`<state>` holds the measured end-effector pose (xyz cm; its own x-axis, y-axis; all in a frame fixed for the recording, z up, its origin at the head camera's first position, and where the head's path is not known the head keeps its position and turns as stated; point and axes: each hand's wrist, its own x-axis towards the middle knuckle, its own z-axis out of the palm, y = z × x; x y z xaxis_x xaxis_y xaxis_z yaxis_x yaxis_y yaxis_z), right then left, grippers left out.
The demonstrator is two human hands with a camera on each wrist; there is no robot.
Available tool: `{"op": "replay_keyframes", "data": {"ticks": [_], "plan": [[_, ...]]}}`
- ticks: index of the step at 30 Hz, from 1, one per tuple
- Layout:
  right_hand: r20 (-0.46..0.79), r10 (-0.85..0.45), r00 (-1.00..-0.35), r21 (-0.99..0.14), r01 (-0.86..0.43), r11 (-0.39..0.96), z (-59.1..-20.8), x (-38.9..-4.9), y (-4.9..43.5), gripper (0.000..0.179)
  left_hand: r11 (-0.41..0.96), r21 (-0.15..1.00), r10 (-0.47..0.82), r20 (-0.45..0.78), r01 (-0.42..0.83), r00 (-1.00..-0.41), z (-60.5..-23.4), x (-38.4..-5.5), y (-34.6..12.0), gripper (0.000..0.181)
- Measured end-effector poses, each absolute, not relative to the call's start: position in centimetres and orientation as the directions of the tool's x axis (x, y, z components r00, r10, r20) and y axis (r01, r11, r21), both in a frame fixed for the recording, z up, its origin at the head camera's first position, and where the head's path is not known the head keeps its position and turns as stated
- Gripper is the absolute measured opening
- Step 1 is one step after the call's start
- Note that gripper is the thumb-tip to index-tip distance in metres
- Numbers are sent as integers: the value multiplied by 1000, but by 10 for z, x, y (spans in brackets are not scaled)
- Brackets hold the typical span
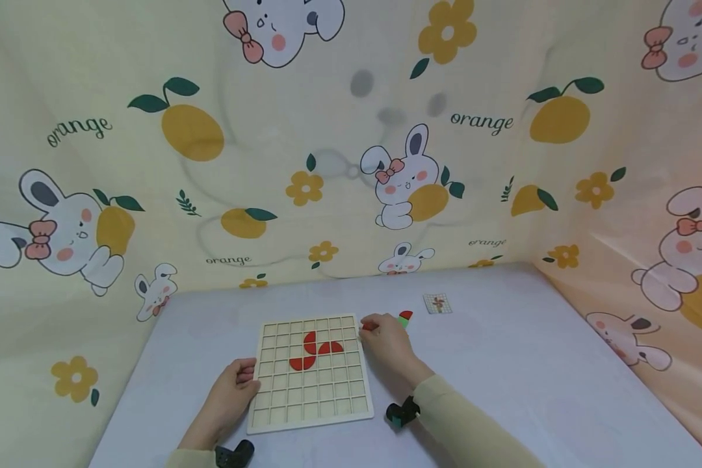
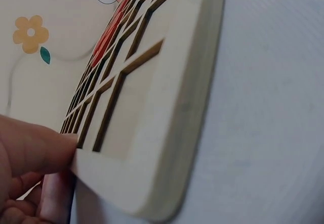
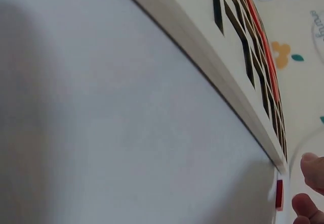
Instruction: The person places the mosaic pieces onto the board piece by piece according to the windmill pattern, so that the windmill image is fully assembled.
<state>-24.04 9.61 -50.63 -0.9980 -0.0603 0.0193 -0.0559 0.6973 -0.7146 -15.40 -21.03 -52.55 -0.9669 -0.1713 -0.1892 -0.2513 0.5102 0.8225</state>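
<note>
A cream square grid board (image 1: 339, 409) lies on the table, with three red half-round pieces (image 1: 331, 348) set on its cells. The left hand (image 1: 229, 392) holds the board's left edge; in the left wrist view its thumb (image 2: 45, 145) lies over the rim and the other fingers curl beside it. By the board's upper right edge is the right hand (image 1: 390, 343), with a red piece (image 1: 367, 326) right at its fingertips. In the right wrist view, that hand's thumb (image 3: 311, 171) and a fingertip are apart, and a red piece (image 3: 279, 194) shows beside the board's corner.
Beyond the right hand lie a red piece (image 1: 406, 315) and a green piece (image 1: 403, 322), partly hidden by the hand. A small card (image 1: 438, 303) with a gridded red pattern lies farther back. A patterned curtain (image 1: 339, 130) encloses the white-covered table (image 1: 503, 364).
</note>
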Motion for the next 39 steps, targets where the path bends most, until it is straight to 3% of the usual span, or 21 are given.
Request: {"op": "replay_keyframes", "data": {"ticks": [9, 39], "plan": [[102, -75, -992, -616, -123, 778, -508, -250, 103, 32, 504, 823, -174, -199, -261, -964, -528, -155, -212, 48], [114, -76, -991, -580, -128, 805, -520, -260, 104, 31, 516, 811, -184, -210, -276, -960, -532, -156, -210, 49]]}}
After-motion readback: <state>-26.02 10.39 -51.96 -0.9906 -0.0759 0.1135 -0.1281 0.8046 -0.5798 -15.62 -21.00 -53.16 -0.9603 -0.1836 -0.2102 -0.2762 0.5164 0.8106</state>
